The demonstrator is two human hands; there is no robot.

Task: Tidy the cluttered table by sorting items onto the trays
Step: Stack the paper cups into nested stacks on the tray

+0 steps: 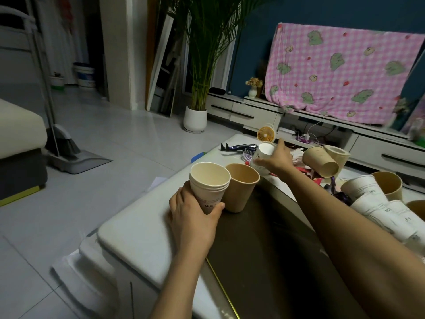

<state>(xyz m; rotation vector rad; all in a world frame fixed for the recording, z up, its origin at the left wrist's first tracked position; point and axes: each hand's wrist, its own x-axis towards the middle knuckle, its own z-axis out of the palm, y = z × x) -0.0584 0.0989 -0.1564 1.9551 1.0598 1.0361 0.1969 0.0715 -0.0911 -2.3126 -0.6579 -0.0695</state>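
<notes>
paper is most of what you are handling; the tan cup (240, 189) stands upright near the left edge of the desk (142, 245), and everything below is placed from it; touching its left side is the stack of white cups (209, 185), nested, mouths up, with dark lettering low on the outer one; your left hand (193, 217) grasps the lower half of that stack, fingers and thumb curled round it, the base hidden in your palm; beyond the tan cup and slightly to its right, your right hand (276, 160) is clasped on a single white cup (264, 153), which is tipped on its side with its mouth turned back towards you; whether that cup touches the desk you cannot tell; farther right of the tan cup, two fallen tan cups (320, 163) lie on their sides, touching each other, over some red packets (305, 172); right of the tan cup and past your right forearm, toppled white cups (377, 203) lie nested on their sides; behind the tan cup, at the far end of the desk, sits a small orange fan (265, 134), with a dark purple tool (239, 147) lying flat just left of it; well beyond the tan cup, on the floor, stands a potted palm (195, 118).
</notes>
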